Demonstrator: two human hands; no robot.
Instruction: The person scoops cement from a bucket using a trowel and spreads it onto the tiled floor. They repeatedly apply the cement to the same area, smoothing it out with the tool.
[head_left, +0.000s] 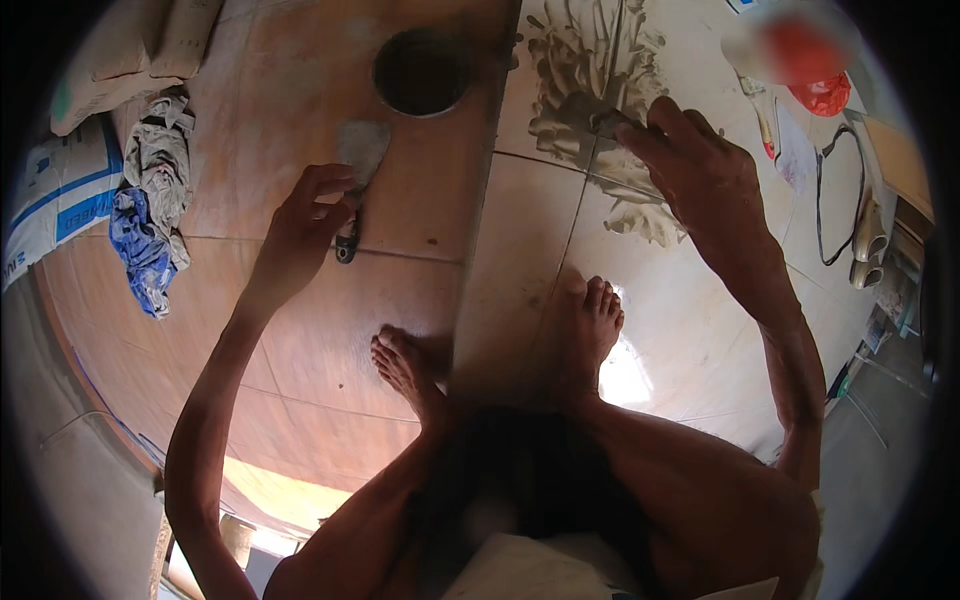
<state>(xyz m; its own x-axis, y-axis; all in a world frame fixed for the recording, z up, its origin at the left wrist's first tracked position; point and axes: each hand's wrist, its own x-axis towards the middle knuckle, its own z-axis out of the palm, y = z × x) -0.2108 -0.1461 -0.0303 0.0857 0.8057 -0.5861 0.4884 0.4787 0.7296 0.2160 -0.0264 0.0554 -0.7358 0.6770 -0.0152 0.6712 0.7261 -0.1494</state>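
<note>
My left hand [308, 222] has its thumb and fingers closed about the neck of a putty knife [364, 145]. The knife's grey blade points away from me, and its dark handle end shows below the fingers. Over on the right, my right hand [705, 165] grips a second scraper [578, 118]. Its dark, smeared blade rests on pale floor tiles, within a patch of wet grey paste [575, 55] spread across the tile joints. More paste [643, 220] lies under and beside the right wrist. A round dark bucket [422, 72] stands beyond the left hand.
Brown sacks [135, 55], a crumpled grey and blue cloth [158, 200] and a blue-white bag [65, 195] lie at left. At right are a paintbrush [766, 125], a red plastic bag [822, 95], a black cord [825, 200] and shoes [870, 245]. A raised tile edge [478, 220] runs between my feet.
</note>
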